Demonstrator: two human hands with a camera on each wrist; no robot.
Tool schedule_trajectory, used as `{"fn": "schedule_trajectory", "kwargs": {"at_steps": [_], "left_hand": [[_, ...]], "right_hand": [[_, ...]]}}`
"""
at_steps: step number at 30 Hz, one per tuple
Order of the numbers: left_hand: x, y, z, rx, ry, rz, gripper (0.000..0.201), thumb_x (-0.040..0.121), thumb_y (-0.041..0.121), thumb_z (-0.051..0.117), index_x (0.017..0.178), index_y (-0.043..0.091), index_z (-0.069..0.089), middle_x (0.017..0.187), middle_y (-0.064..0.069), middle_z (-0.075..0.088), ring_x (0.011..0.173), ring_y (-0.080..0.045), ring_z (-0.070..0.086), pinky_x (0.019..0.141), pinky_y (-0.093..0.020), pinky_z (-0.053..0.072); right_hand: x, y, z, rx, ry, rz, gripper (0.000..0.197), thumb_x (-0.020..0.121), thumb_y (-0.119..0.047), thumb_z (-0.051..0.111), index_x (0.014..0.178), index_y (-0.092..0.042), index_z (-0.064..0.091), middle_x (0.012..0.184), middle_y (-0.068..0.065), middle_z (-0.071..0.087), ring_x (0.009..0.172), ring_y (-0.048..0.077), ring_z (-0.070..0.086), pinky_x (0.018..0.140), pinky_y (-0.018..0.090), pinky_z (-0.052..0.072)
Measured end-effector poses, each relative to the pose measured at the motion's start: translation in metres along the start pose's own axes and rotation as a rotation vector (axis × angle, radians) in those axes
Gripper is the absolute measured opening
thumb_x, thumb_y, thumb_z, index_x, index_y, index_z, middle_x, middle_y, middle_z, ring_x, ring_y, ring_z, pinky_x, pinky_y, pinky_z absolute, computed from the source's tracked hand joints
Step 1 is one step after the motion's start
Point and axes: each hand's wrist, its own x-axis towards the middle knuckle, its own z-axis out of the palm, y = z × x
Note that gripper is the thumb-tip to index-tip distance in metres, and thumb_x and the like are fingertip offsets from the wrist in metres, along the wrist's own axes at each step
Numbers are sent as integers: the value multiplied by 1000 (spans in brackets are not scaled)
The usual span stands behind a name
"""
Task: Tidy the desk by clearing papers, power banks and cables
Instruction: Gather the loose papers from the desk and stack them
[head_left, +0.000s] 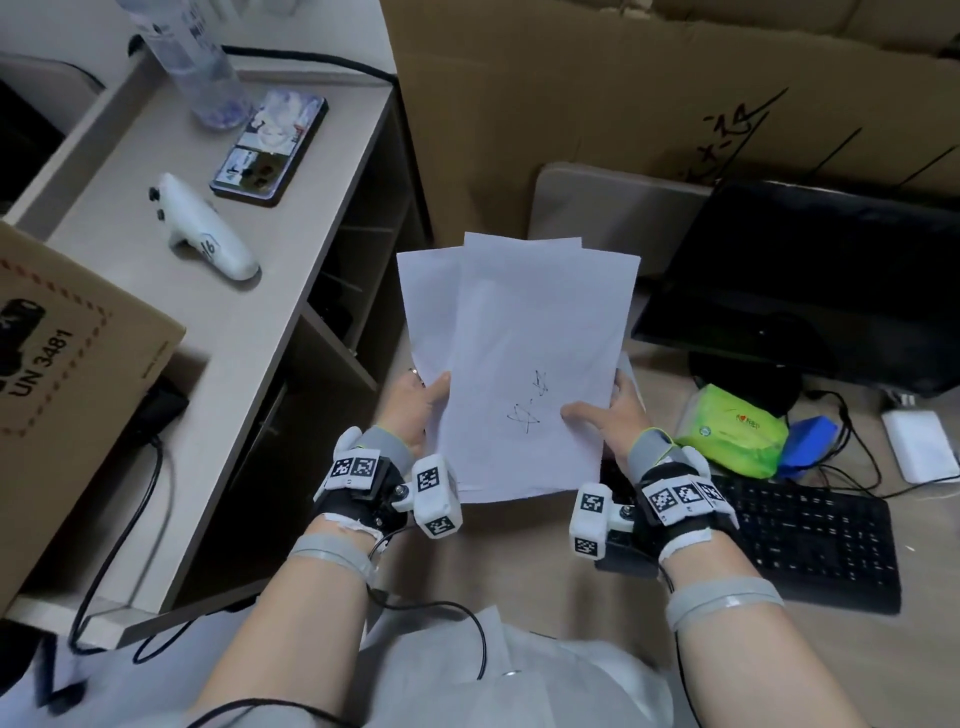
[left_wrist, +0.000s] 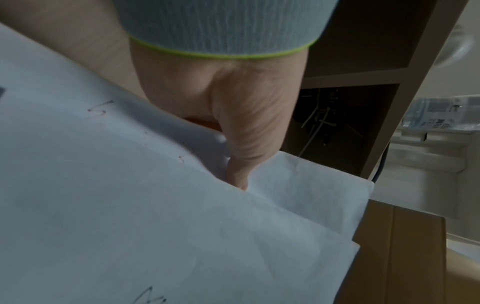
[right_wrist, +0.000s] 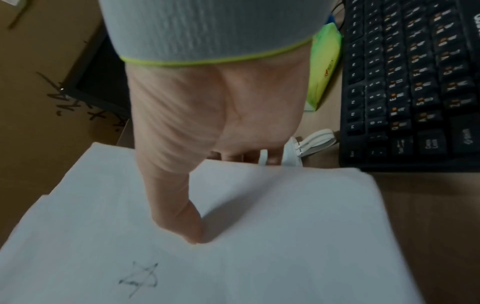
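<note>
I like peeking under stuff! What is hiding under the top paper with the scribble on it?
More white sheets lie fanned under the top paper. Both thumbs press on top; the left hand and right hand keep their fingers underneath, mostly covered.

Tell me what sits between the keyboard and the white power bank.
In the head view, black cables and a blue block beside a green tissue pack lie between the keyboard and power bank.

Fingers of the left hand (head_left: 415, 410) and right hand (head_left: 618, 415) vanish behind the loose stack of white paper sheets (head_left: 519, 364). The clear plastic bottle (head_left: 192, 62) runs off the top edge, and that black pen scribble (head_left: 530, 410) is unreadable.
</note>
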Motion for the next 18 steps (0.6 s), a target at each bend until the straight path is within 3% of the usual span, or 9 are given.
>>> {"fn": "schedule_trajectory", "kwargs": {"at_steps": [3,7,12,14,16,18], "left_hand": [[-6,1,3,-25,-28,-29,33,95,9,63,126,0,58,119,-25,67,102,-41,66,92,-59,51],[-11,1,2,-36,-68,-37,28,94,7,62,122,0,61,110,-24,69,92,-36,68,86,-53,54],[-11,-4,-3,-32,-70,-59,22,91,1,62,112,3,65,93,-17,74,79,-32,70,73,-43,59],[-11,-5,-5,-15,-55,-70,25,90,-1,62,115,-1,64,96,-19,72,82,-34,69,77,-46,58],[-11,-5,-5,14,-34,-82,30,88,-2,63,118,-3,62,105,-24,70,91,-38,66,88,-55,54],[-11,-6,-6,12,-26,-87,32,88,-1,64,120,-3,62,114,-27,67,97,-40,65,95,-60,50]], "right_hand": [[-2,-6,6,68,-74,31,43,77,-10,73,117,-15,60,112,8,71,103,31,68,92,45,53],[-2,-3,6,187,-40,63,63,67,-17,80,126,-17,56,111,8,72,98,31,70,90,47,55],[-10,11,5,259,-88,183,38,75,-20,79,110,-15,65,99,10,76,92,30,72,86,45,56],[-13,14,4,240,-114,206,37,75,-22,80,107,-13,65,97,11,76,91,29,72,83,43,57],[-15,15,3,232,-113,156,32,76,-18,79,104,-16,65,96,8,76,87,26,73,75,37,57],[-15,12,1,229,-96,102,32,77,-12,78,105,-15,66,100,9,76,88,26,73,75,37,57]]}}
